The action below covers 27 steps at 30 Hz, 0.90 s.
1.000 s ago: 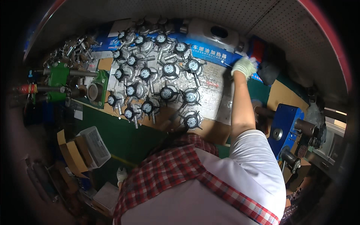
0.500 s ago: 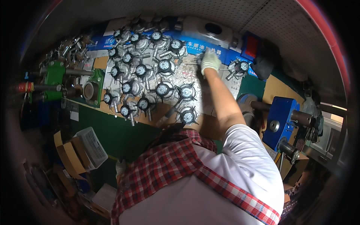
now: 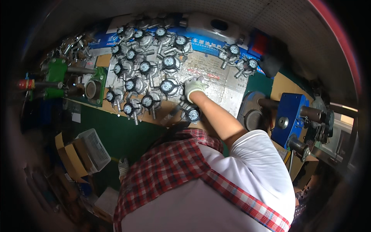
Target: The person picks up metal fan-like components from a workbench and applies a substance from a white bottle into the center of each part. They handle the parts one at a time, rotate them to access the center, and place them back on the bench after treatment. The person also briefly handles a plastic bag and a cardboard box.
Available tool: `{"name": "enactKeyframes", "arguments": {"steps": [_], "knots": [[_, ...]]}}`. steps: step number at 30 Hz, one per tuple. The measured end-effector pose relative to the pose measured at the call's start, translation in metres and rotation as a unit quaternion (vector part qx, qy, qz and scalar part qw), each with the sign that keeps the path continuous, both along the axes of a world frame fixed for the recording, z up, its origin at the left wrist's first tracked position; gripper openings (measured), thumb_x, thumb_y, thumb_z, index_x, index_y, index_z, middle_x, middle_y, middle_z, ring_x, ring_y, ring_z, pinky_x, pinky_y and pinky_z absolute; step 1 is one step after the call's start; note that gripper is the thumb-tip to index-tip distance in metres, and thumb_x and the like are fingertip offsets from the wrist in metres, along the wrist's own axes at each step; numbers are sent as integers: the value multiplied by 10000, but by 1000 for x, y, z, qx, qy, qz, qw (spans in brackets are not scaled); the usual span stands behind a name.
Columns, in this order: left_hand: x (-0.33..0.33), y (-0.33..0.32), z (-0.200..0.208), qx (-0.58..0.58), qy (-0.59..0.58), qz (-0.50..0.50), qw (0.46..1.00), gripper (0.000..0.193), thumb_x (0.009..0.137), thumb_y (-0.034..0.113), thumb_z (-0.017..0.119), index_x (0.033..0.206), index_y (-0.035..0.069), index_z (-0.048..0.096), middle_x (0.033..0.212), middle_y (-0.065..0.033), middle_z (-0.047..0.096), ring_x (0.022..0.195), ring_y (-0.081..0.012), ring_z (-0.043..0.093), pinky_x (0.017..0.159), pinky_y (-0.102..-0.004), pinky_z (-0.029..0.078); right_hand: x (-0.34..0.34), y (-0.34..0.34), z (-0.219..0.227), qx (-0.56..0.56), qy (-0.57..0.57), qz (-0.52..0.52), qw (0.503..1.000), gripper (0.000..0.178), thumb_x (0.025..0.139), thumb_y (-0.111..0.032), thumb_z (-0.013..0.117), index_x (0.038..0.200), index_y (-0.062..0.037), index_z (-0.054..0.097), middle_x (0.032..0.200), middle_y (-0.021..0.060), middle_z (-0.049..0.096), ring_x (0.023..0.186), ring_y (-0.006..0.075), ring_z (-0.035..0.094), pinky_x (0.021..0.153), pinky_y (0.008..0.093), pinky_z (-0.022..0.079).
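My right hand (image 3: 195, 87), in a pale striped glove, is closed over a round metal housing that it hides almost wholly. Just left of it lies a similar housing (image 3: 167, 86) with a black-armed cap, and another housing (image 3: 192, 115) lies on the near side. More such housings (image 3: 145, 67) spread over the left part of the cardboard-covered bench. Two stand apart at the far right: one housing (image 3: 233, 50) and, beside it, another housing (image 3: 251, 64). My left hand (image 3: 123, 168), also gloved, hangs low beside the checked apron; its fingers do not show clearly.
A green fixture (image 3: 101, 87) stands at the left, near a heap of metal parts (image 3: 75, 48). At the right is a blue machine (image 3: 286, 120) with a round base (image 3: 254, 119). A silver casing (image 3: 218, 29) lies at the back. A white basket (image 3: 94, 150) is low left.
My right hand has come back from the far right, where a second housing now stands beside the first. It is now on the housing near the bench's middle. The left hand has barely moved.
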State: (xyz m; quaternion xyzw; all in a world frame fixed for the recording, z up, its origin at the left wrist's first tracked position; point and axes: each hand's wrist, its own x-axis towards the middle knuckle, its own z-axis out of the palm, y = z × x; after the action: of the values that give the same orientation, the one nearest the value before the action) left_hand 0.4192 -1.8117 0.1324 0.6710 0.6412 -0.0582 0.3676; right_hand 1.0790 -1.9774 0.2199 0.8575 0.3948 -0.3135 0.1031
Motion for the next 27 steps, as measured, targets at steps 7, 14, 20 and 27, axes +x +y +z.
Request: {"name": "enactKeyframes", "arguments": {"steps": [7, 14, 20, 27], "knots": [[-32, 11, -43, -143, 131, -82, 978, 356, 935, 291, 597, 1204, 66, 657, 1110, -144, 713, 1036, -303, 670, 909, -386, 510, 57, -81, 10, 39, -42, -205, 977, 608, 746, -590, 678, 1147, -134, 711, 1147, 137, 709, 1062, 312, 680, 917, 386, 531], [-7, 28, -70, -143, 128, -166, 967, 336, 939, 273, 584, 1187, 60, 663, 1105, -151, 715, 1058, -308, 669, 922, -379, 511, 29, -130, 24, 127, -266, -191, 936, 712, 793, -557, 707, 1369, -171, 541, 1466, 202, 439, 1209, 427, 537, 945, 570, 496], [49, 73, -87, -79, -45, -249, 964, 320, 942, 256, 574, 1173, 56, 669, 1100, -157, 717, 1077, -312, 668, 933, -374, 511, -104, -98, 3, 147, 77, -133, 977, 688, 709, -365, 806, 1311, -139, 562, 1362, 219, 457, 1141, 416, 577, 956, 477, 528], [259, 5, 64, 116, -146, -246, 951, 317, 937, 129, 559, 1236, 36, 608, 1134, -194, 672, 1047, -341, 654, 930, -383, 503, -60, -173, 0, 119, -3, -245, 962, 568, 663, -193, 824, 1187, -95, 628, 1353, 201, 480, 1101, 413, 582, 947, 494, 516]]}}
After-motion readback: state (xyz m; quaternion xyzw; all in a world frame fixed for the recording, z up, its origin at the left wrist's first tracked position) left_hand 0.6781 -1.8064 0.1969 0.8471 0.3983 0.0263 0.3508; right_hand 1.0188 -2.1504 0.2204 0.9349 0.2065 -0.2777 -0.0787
